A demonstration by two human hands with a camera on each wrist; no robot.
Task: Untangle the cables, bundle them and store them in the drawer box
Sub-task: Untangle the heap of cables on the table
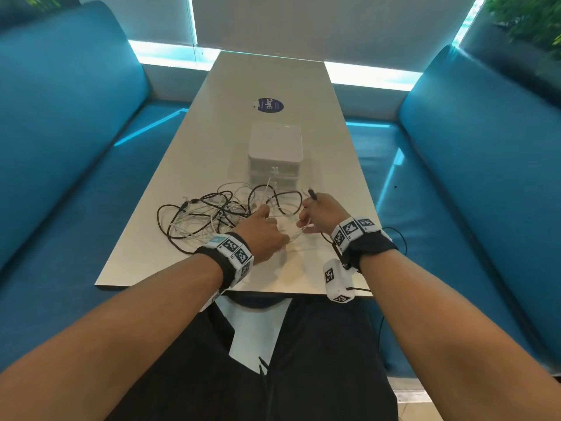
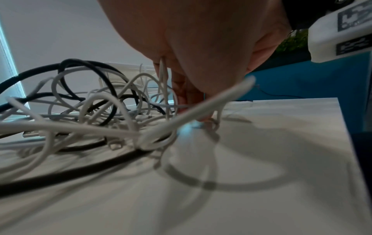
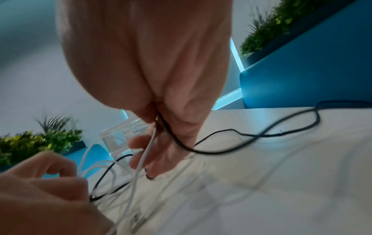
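Observation:
A tangle of black and white cables [image 1: 212, 214] lies on the pale table [image 1: 188, 262], in front of a translucent white drawer box [image 1: 274, 153] whose drawers are pushed in. My left hand [image 1: 262, 230] is at the tangle's right edge, fingers curled round white cable strands [image 2: 164, 76] that run up into the fist [image 2: 201, 55]. To its right, my right hand [image 1: 318, 211] grips a black cable [image 3: 221, 151], whose plug [image 1: 311, 194] sticks out above the fingers. A white cable [image 3: 145, 155] also runs through that hand [image 3: 161, 95].
A round dark-blue sticker [image 1: 268, 105] sits on the table beyond the box. Blue bench seats flank the table on the left [image 1: 76, 153] and right [image 1: 473, 177]. The table's near edge [image 1: 230, 289] is just in front of my lap. Plants [image 3: 36, 143] stand behind the benches.

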